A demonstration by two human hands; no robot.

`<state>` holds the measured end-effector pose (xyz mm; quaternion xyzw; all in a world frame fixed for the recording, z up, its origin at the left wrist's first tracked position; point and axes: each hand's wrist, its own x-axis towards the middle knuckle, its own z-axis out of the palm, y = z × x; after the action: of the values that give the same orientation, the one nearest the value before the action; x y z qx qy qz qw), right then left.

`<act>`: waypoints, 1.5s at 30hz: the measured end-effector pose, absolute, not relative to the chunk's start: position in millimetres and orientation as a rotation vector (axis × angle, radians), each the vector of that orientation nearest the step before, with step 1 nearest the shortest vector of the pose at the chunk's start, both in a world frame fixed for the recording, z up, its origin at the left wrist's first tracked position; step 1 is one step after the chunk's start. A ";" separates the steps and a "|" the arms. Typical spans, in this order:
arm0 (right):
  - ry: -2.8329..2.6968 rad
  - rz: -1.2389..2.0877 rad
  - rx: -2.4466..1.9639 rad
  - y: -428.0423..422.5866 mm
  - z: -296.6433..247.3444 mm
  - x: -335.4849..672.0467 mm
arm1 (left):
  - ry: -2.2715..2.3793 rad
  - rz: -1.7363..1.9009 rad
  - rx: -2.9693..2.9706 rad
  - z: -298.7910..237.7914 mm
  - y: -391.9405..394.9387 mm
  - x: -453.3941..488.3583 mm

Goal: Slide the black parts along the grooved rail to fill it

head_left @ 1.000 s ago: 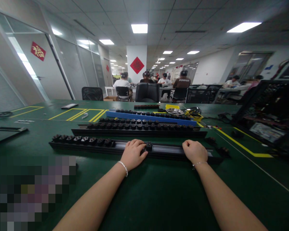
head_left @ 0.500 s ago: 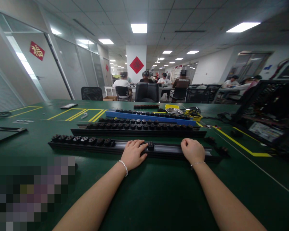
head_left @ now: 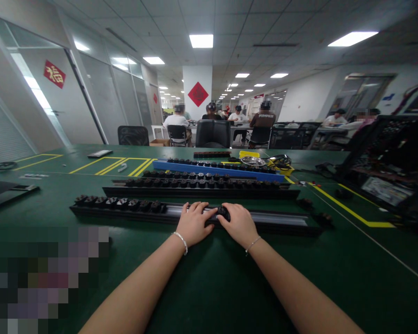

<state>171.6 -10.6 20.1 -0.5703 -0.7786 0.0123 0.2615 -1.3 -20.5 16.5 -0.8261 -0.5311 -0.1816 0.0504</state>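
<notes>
A long black rail (head_left: 282, 219) with a silvery channel lies across the green table in front of me. Several small black parts (head_left: 118, 202) sit in a row on its left end. My left hand (head_left: 194, 223) rests on the rail's middle, fingers stretched forward over the channel. Right beside it, my right hand (head_left: 237, 224) is closed round a single black part (head_left: 224, 212) that sits on the rail. The two hands almost touch.
Behind lie two more black rails (head_left: 202, 188) full of parts and a blue rail (head_left: 216, 168). A metal bowl (head_left: 252, 161) and yellow box stand farther back. A dark machine (head_left: 386, 171) fills the right side. Loose black parts (head_left: 322, 217) lie at the rail's right end. People sit at distant desks.
My right hand has slid left along the rail from near its right end and now grips the lone black part beside my left hand. The left hand's fingers have stretched out.
</notes>
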 end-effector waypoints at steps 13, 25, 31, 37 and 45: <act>-2.013 -0.047 -1.577 -10.7 17.0 170.1 | -1.567 -0.584 -2.494 12.8 -20.4 -1.2; -1.950 -0.079 -1.563 -9.5 14.3 177.7 | -1.505 -0.657 -2.460 11.8 -21.2 -1.3; -1.922 -0.082 -1.557 -7.7 11.6 178.3 | -1.457 -0.702 -2.440 8.0 -18.0 -3.0; -1.909 -0.080 -1.579 -5.6 10.7 179.4 | -1.432 -0.701 -2.441 4.5 -12.8 -4.7; -1.851 -0.100 -1.633 -1.4 9.3 191.7 | -1.425 -0.711 -2.425 1.4 -8.2 -4.9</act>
<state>191.7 -1.4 9.3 -0.6243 -0.7074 -0.0382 0.3292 -4.9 -8.2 1.4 -0.8299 -0.4876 -0.2431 0.1198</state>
